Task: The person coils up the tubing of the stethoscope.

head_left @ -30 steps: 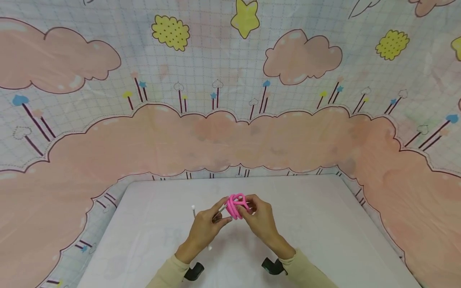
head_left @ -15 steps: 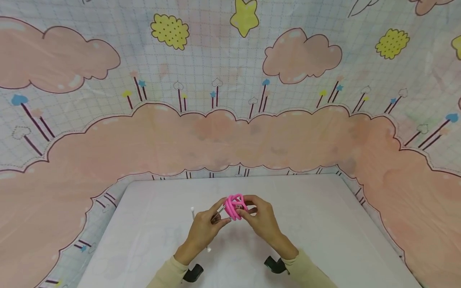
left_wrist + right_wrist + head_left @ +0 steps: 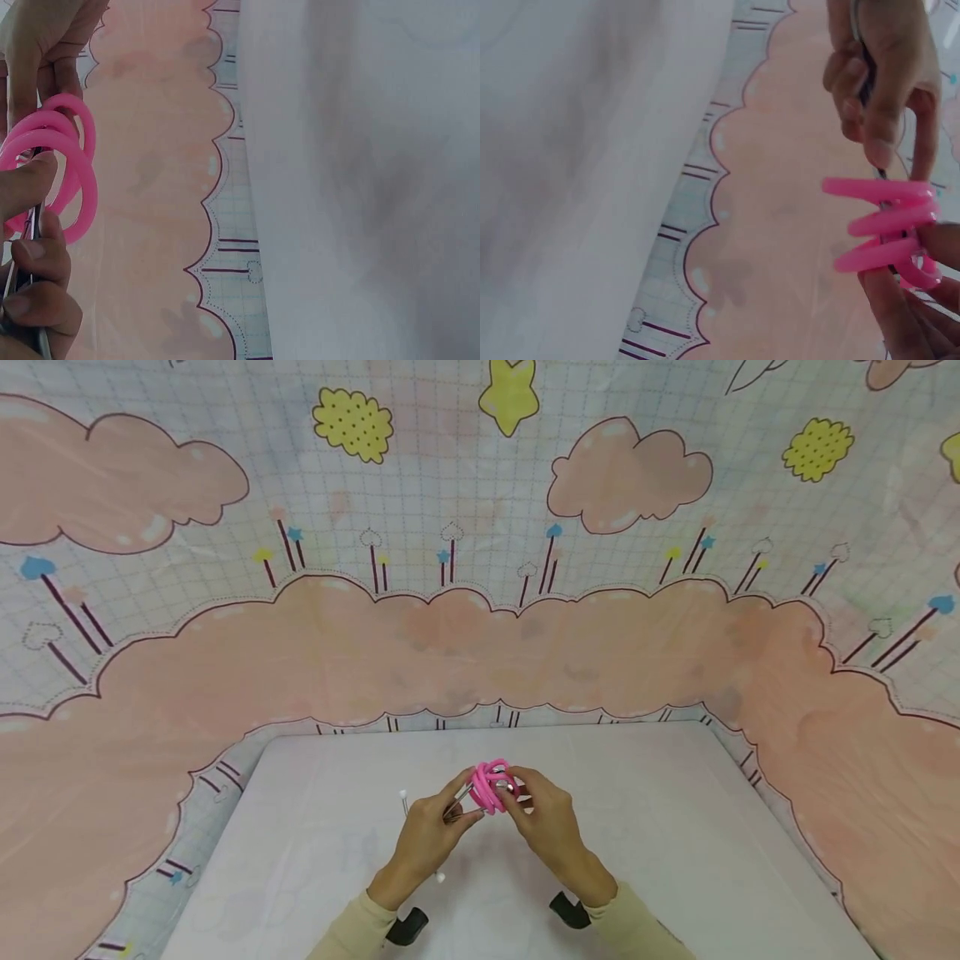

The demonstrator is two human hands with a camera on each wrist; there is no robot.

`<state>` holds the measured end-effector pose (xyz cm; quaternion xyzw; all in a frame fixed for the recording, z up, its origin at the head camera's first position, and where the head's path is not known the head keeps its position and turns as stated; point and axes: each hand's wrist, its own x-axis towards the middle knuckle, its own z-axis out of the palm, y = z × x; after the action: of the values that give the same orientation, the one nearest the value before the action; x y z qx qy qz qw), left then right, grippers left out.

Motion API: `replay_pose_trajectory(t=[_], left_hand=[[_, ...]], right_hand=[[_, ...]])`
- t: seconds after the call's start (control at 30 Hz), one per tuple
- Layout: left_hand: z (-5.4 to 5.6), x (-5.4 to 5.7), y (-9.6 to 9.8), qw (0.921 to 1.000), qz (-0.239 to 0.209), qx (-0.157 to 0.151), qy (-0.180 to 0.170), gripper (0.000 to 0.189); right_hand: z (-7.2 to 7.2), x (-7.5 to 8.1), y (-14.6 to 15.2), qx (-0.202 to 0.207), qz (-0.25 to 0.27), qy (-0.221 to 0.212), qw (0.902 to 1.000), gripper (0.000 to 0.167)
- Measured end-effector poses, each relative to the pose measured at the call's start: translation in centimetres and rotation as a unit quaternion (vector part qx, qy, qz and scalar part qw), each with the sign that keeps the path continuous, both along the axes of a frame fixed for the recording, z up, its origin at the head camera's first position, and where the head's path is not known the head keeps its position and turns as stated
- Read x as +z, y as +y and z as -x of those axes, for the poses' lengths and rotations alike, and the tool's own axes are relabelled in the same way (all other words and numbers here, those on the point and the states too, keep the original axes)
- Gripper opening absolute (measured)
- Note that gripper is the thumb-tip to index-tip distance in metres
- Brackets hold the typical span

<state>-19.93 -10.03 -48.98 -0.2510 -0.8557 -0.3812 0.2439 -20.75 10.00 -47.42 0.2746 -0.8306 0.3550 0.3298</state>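
Both hands meet over the white table. My left hand (image 3: 431,827) grips thin metal rods (image 3: 459,803), with thumb and fingers on either side. White-tipped rod ends (image 3: 403,794) stick out to the left of that hand; their full shape is hidden behind it. Around the rods' far end sit several glossy pink loops (image 3: 483,787), which look separate in the right wrist view, where the loops (image 3: 889,221) lie side by side. My right hand (image 3: 547,810) pinches the loops from the right, its thumb near a shiny metal bit. Whether the loops form one coil, I cannot tell.
The white table (image 3: 675,827) lies under both hands. Behind it hangs a patterned cloth (image 3: 480,652) with clouds and stars. Black curved pieces (image 3: 407,927) sit by each wrist.
The pink loops have risen a little, after a slight shift left. The right thumb has moved along them, and a shiny metal bit shows beside it. My left hand stays nearly still.
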Motion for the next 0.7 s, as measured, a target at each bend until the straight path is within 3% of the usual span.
replay_pose_trajectory(t=[0.23,0.47,0.6,0.7], left_hand=[[0.01,0.01,0.13,1.0,-0.004,-0.002,0.004,0.066],[0.1,0.03,0.28,0.9997,0.009,0.005,0.02,0.065],[0.18,-0.18,0.16,0.9999,0.003,0.006,0.01,0.065],[0.25,-0.2,0.07,1.0,-0.002,0.005,-0.007,0.066]], right_hand=[[-0.03,-0.05,0.13,-0.016,-0.007,0.007,0.9998,0.036],[0.22,0.05,0.0,-0.034,0.045,-0.053,0.997,0.03],[0.32,-0.07,0.02,-0.038,0.034,-0.035,0.9981,0.027],[0.39,-0.05,0.25,-0.012,0.05,-0.059,0.9969,0.031]])
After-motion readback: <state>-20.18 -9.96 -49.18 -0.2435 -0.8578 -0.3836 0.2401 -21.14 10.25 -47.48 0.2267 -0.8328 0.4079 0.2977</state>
